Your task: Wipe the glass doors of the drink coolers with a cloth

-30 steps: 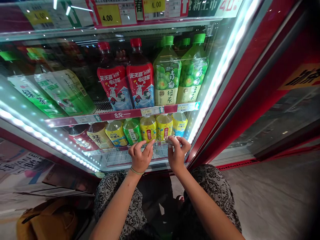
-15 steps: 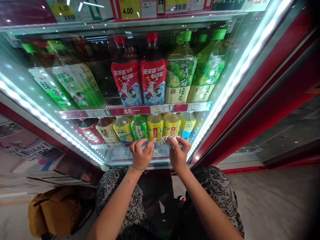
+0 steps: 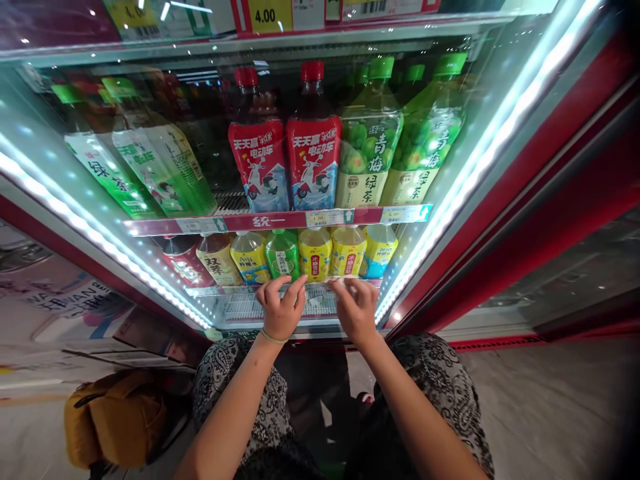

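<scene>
My left hand (image 3: 281, 308) is at the front of the lower shelf, fingers bent over its price strip (image 3: 240, 289), thumb against it. To its right, my right hand (image 3: 357, 308) is closed on a crumpled whitish cloth or tissue (image 3: 341, 283), mostly hidden by the fingers and pressed near the same strip. Just behind the hands stand a green-labelled drink bottle (image 3: 283, 257), a yellow-labelled bottle (image 3: 315, 257), another yellow bottle (image 3: 349, 252) and a yellow-and-blue bottle (image 3: 379, 253).
Larger green tea bottles (image 3: 373, 157) and red-capped bottles (image 3: 313, 157) fill the shelf above, behind a red price strip (image 3: 267, 222). Bright light strips (image 3: 450, 193) run down both sides. A wire rack (image 3: 250, 307) lies below. On the floor at left sits a brown bag (image 3: 117, 417).
My right hand has lowered slightly and its fingers have curled more over the whitish cloth, which shows less now. My left hand has stayed almost in place. The view has shifted a little.
</scene>
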`<state>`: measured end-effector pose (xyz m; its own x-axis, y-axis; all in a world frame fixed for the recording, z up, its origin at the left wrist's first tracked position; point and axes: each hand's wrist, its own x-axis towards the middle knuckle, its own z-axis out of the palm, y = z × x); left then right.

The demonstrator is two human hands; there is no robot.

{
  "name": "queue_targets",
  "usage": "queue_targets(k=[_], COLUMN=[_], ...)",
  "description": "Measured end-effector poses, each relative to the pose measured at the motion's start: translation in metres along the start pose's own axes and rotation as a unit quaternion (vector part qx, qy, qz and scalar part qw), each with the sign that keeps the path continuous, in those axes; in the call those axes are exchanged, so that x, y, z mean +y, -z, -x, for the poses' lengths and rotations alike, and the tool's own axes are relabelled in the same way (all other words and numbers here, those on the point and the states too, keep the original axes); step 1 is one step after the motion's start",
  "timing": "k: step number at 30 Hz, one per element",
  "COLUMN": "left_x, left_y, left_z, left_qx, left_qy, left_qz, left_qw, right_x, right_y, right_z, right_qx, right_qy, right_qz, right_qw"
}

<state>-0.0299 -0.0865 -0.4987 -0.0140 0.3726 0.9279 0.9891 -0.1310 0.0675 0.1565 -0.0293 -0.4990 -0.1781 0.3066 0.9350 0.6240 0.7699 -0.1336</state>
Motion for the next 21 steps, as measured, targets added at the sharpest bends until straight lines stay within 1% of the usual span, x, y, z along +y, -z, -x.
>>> queue_targets(k=[2, 3, 4, 6, 7, 8, 9, 11, 12, 13, 16, 17, 21], left_x=[0.001, 0.001, 0.001, 0.001, 0.001, 0.001, 0.001, 0.0, 0.0, -0.001, -0.002, -0.002, -0.006], left_y=[0.0, 0.001, 0.001, 0.002, 0.002, 0.002, 0.002, 0.002, 0.002, 0.002, 0.003, 0.004, 0.008], left_z=[0.0, -0.001, -0.001, -0.002, -0.003, -0.003, -0.003, -0.003, -0.002, -0.002, -0.003, -0.003, -0.005], left_qx=[0.001, 0.003, 0.004, 0.007, 0.007, 0.007, 0.007, 0.009, 0.01, 0.009, 0.005, 0.005, 0.012], left_qy=[0.005, 0.005, 0.003, -0.004, -0.007, -0.008, -0.007, -0.002, 0.0, 0.001, -0.005, -0.006, 0.006], left_qz=[0.002, 0.0, -0.002, -0.006, -0.007, -0.007, -0.006, -0.008, -0.01, -0.013, -0.02, -0.02, -0.012], left_qw=[1.0, 1.0, 1.0, 1.0, 1.0, 1.0, 1.0, 1.0, 1.0, 1.0, 1.0, 1.0, 1.0], right_x=[-0.001, -0.002, -0.003, -0.005, -0.005, -0.006, -0.006, -0.007, -0.007, -0.008, -0.011, -0.012, -0.018], right_y=[-0.001, -0.001, -0.002, -0.002, -0.001, 0.0, 0.0, 0.001, 0.001, 0.001, -0.001, -0.001, -0.004], right_z=[-0.002, -0.002, -0.003, -0.003, -0.003, -0.003, -0.002, -0.003, -0.003, -0.004, -0.005, -0.005, -0.008], right_qx=[0.045, 0.05, 0.037, -0.01, -0.025, -0.027, -0.014, 0.026, 0.03, 0.021, -0.03, -0.033, 0.024], right_qy=[-0.078, -0.09, -0.072, 0.004, 0.027, 0.025, -0.005, -0.091, -0.105, -0.092, 0.014, 0.023, -0.054], right_qz=[-0.008, -0.005, 0.0, 0.013, 0.014, 0.008, -0.001, -0.017, -0.019, -0.016, 0.004, 0.007, 0.018], right_qw=[0.996, 0.995, 0.997, 1.0, 0.999, 0.999, 1.0, 0.995, 0.994, 0.995, 0.999, 0.999, 0.998])
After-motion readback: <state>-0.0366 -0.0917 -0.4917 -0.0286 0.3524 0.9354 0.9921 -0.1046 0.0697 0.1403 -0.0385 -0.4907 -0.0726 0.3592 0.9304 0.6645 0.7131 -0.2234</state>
